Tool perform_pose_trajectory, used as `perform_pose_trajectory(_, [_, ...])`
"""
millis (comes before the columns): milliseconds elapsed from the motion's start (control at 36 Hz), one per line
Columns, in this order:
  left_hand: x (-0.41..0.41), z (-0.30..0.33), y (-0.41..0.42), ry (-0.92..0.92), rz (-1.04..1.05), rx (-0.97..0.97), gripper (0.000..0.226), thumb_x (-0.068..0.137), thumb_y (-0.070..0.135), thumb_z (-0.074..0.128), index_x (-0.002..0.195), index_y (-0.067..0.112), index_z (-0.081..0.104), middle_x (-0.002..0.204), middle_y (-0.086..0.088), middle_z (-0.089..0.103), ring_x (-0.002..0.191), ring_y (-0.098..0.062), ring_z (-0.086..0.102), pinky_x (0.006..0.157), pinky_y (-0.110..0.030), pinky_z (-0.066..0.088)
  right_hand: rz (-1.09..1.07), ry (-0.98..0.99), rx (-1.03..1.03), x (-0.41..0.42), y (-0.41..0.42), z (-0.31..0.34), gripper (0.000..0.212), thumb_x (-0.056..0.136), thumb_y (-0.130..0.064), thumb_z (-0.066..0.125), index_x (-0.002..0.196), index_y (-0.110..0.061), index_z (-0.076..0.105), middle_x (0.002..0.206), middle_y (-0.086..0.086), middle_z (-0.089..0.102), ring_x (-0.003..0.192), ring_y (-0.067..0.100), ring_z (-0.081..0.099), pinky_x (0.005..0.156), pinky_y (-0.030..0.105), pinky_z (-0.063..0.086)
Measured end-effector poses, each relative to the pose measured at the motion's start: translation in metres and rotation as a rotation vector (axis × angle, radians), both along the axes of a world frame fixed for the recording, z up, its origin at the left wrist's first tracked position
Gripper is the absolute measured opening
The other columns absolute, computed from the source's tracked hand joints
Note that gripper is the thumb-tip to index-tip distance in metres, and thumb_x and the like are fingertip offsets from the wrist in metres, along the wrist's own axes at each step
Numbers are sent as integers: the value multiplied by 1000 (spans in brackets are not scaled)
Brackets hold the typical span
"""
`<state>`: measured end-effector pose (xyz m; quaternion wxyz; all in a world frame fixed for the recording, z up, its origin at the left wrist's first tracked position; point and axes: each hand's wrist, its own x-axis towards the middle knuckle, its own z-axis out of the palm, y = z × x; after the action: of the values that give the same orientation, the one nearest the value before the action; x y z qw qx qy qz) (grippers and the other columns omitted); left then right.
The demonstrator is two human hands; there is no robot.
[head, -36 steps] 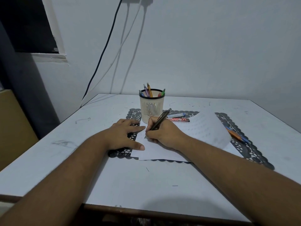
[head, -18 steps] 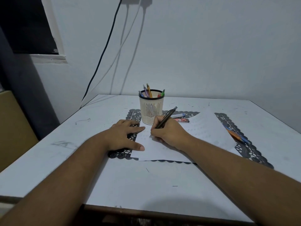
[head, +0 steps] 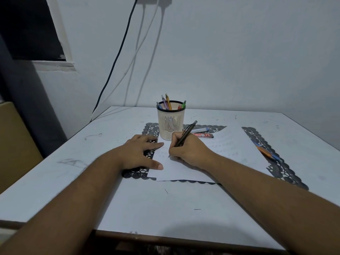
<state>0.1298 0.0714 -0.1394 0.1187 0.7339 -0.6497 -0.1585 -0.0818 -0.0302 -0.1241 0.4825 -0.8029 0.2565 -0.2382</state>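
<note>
Right hand (head: 189,151) fingers are curling round a dark pen (head: 184,134), tip hidden behind the fist, on the paper (head: 230,144). Left hand (head: 141,153) is lying flat, fingers straight, pressing the paper's left edge. Writing too faint to read.

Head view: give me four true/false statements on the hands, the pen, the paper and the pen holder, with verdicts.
1. The right hand grips a black pen over the sheet of paper. True.
2. The left hand holds a pen as well. False: it holds nothing and lies flat, fingers straight, across the lace mat and the paper's left edge.
3. The pen holder stands upright beyond the hands with several pens in it. True.
4. The orange-and-blue pen lies to the left of the paper. False: it lies on the mat to the right of the paper.
</note>
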Motion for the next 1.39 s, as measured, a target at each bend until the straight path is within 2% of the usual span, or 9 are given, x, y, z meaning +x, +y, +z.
perform_pose_trajectory(333, [-4, 3, 2, 17, -2, 0, 107, 53, 91, 60, 151, 56, 35, 163, 26, 18, 149, -1, 3, 126, -45, 10, -12, -27, -4, 0, -3, -2, 17, 82, 5, 70, 75, -8, 62, 78, 24, 67, 69, 17, 65, 60, 22, 54])
perform_pose_trajectory(500, [-2, 3, 2, 4, -7, -6, 109, 53, 93, 59, 152, 55, 34, 163, 26, 18, 149, -3, 3, 126, -44, 11, 56, -4, -9, 2, -2, -4, 16, 83, 4, 71, 75, -8, 63, 75, 13, 65, 70, 11, 63, 65, 25, 55])
perform_pose_trajectory(667, [-3, 2, 4, 19, -11, -9, 112, 49, 98, 58, 151, 58, 33, 164, 26, 17, 150, -4, 1, 126, -48, 9, -71, -255, 328, -6, -17, -1, 21, 88, 14, 64, 79, -4, 59, 69, 17, 57, 55, 24, 54, 50, 34, 46])
perform_pose_trajectory(861, [-5, 4, 5, 84, 12, -4, 101, 57, 85, 69, 149, 56, 39, 160, 30, 20, 148, 0, 4, 124, -39, 11, -247, -423, 574, -46, -65, 15, 4, 96, -1, 61, 93, -3, 63, 79, 13, 66, 79, 36, 74, 87, 49, 62])
perform_pose_trajectory(944, [-4, 18, 1, 195, 96, -53, 94, 56, 80, 74, 141, 43, 58, 152, 24, 37, 143, -3, 28, 116, -29, 23, -228, -406, 671, -61, -79, 18, 11, 95, -9, 58, 98, -2, 65, 82, 13, 65, 92, 43, 74, 95, 54, 57])
perform_pose_trajectory(1028, [-9, 42, -9, 320, 303, -321, 60, 81, 70, 70, 131, 36, 64, 141, 18, 48, 136, -14, 48, 107, -37, 37, -255, -426, 696, -67, -89, 17, 8, 98, -9, 58, 101, -3, 62, 81, 13, 66, 86, 40, 75, 93, 54, 60])
perform_pose_trajectory(1167, [-48, 72, -44, 875, 536, -676, 105, 73, 74, 69, 159, 30, 29, 158, 0, 40, 141, -29, 42, 116, -51, 35, -380, -491, 582, -65, -97, 11, 26, 97, 1, 66, 115, -10, 50, 96, 27, 72, 64, 29, 71, 73, 51, 64])
perform_pose_trajectory(1306, [-89, 44, -68, 813, 550, -768, 151, 37, 92, 75, 161, 37, 7, 156, 3, 37, 145, -26, 36, 116, -57, 35, -440, -509, 554, -68, -98, 7, 25, 99, -2, 65, 114, -10, 47, 97, 32, 74, 65, 33, 72, 85, 61, 60])
perform_pose_trajectory(1389, [-98, 25, -76, 756, 545, -721, 153, 38, 74, 88, 158, 42, -1, 161, 0, 36, 148, -27, 34, 118, -59, 32, -468, -530, 622, -64, -99, 10, 7, 107, -14, 54, 103, -8, 55, 86, 26, 75, 68, 37, 72, 87, 63, 59])
